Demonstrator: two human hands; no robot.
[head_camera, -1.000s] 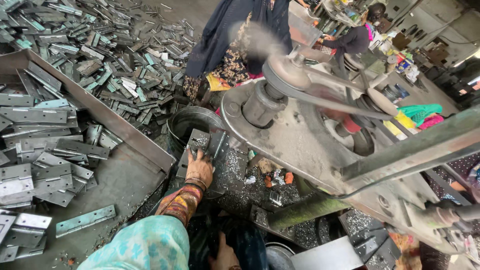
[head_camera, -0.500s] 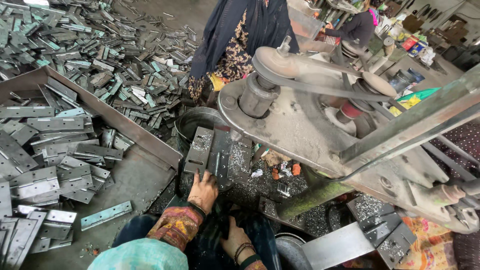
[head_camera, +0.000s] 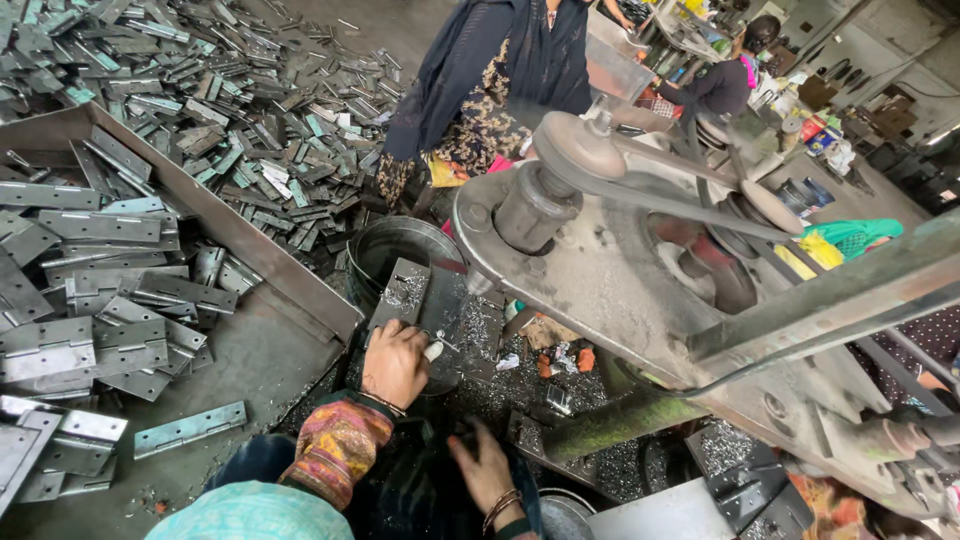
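Resting on the dark work bed below the press, the left hand (head_camera: 395, 365) lies knuckles-up with its fingers curled over a small pale piece (head_camera: 433, 350) at the foot of a flat grey metal plate (head_camera: 402, 292); the closure looks like a light grip on that piece, though the palm side is hidden. The right hand (head_camera: 487, 468) sits lower, fingers spread and holding nothing, touching the swarf-strewn bed near the person's lap. The step in hand appears to be the seating of a part at the work point beside the plate; the next move would call for fine alignment and for both hands to stand clear of the tooling. The belt-driven machine (head_camera: 640, 270) is heavy cast metal, dull grey and dusty, with a round pulley (head_camera: 580, 148) on top. A slanted sheet-metal tray (head_camera: 250, 360) to the left holds stacked hinge leaves (head_camera: 95, 290), flat, rectangular, galvanised with knuckled edges. A loose heap of similar hinges (head_camera: 240, 110) covers the floor beyond, and a dark round bucket (head_camera: 400, 248) stands just behind the plate
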